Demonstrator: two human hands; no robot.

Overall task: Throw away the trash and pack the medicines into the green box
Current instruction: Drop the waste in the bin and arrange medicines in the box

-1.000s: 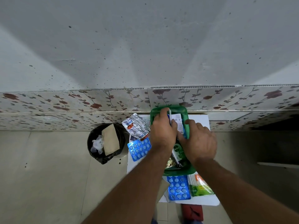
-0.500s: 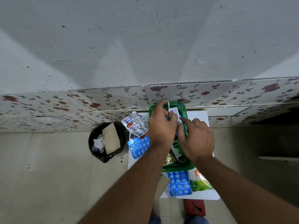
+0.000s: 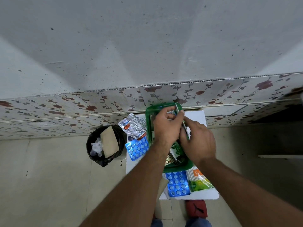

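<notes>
The green box [image 3: 148, 122] sits on a small white table [image 3: 199, 117] against the wall. Both hands are over the box. My left hand [image 3: 165, 126] pinches a thin flat medicine strip [image 3: 177, 108] standing on edge near the box's far end. My right hand [image 3: 197, 141] holds the same strip lower down, at the box's right side. A green Dettol bottle [image 3: 175, 149] lies inside the box under my hands. Two blue blister packs lie outside: one to the box's left [image 3: 136, 149], one in front [image 3: 177, 183]. Crumpled silver strips [image 3: 133, 126] lie at the left rear.
A black bin [image 3: 105, 145] with a brown card and white wrapper in it stands on the floor left of the table. A green and orange packet [image 3: 198, 180] lies at the table's front right. My red footwear [image 3: 196, 208] shows below the table edge.
My left hand has shifted rightward and lifted the strip's top end toward the box's far rim. My right hand slid in closer along the strip. The view has tilted slightly.
</notes>
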